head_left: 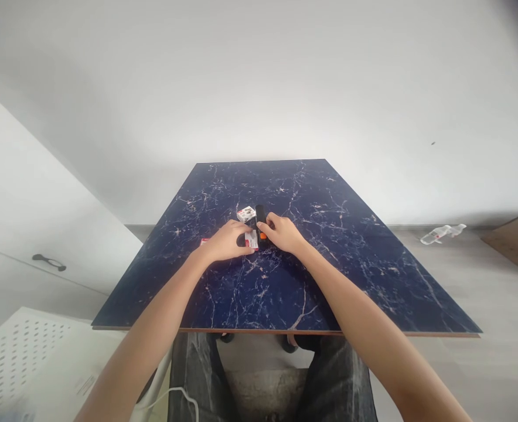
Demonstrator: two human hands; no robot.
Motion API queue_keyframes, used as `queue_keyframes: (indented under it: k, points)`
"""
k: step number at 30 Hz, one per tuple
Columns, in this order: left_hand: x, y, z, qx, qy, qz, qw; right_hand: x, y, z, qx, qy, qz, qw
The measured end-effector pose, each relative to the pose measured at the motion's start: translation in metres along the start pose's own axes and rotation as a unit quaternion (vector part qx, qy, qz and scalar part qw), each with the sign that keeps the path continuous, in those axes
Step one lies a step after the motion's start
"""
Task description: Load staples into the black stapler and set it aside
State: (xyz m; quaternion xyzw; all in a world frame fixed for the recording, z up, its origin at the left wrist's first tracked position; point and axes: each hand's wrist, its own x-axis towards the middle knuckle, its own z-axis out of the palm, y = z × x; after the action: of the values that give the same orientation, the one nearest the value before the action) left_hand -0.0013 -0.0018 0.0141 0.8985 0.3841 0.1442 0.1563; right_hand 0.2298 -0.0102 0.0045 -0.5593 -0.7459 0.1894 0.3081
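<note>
My left hand (229, 240) is near the middle of the table, its thumb and index finger curled around a small white-and-red box (251, 240). My right hand (282, 231) is closed on a black object with an orange part (260, 212), which looks like a stapler; the thumb lies across its top. The black object stands right beside the small box. Just beyond my left fingers sits another small white box (246, 213) with a dark picture on it. A red-and-white piece (204, 241) shows partly behind my left wrist.
All of this is on a dark blue marbled table (259, 299) set against a white wall. A white cabinet (34, 205) is on the left, above a white perforated panel (26, 346). On the floor at right are clear plastic bottles (442, 234) and a cardboard box (516, 243).
</note>
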Motion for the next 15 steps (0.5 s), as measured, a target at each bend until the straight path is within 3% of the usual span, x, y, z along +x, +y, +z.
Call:
queue_keyframes:
  k: [15]
  points:
    - [0.001, -0.0045, 0.0041, 0.017, 0.013, 0.012, 1.0, 0.0002, 0.0032, 0.0007, 0.024, -0.006, -0.006, 1.0]
